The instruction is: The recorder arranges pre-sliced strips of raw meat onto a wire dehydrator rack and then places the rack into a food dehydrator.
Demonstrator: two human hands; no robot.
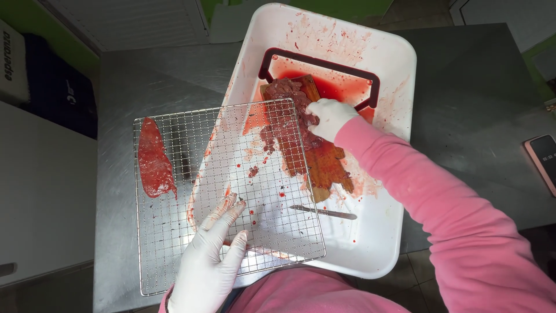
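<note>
My left hand [208, 255], in a white glove smeared with red, rests flat on the near part of a wire grid rack [191, 243], fingers spread. A flat red strip of meat [153, 159] lies on the rack's far left. My right hand [329, 117], gloved with a pink sleeve, is closed on a dark red mass of meat [289, 110] lying on a wooden board [324, 165] inside a white plastic tub [382, 58]. A scalpel [324, 213] lies in the tub near the board's near end.
The rack overlaps the tub's left rim and sits on a steel table [463, 116]. Red liquid pools around a dark frame [324, 61] at the tub's far end. A phone [544, 159] lies at the right edge. Boxes stand to the left.
</note>
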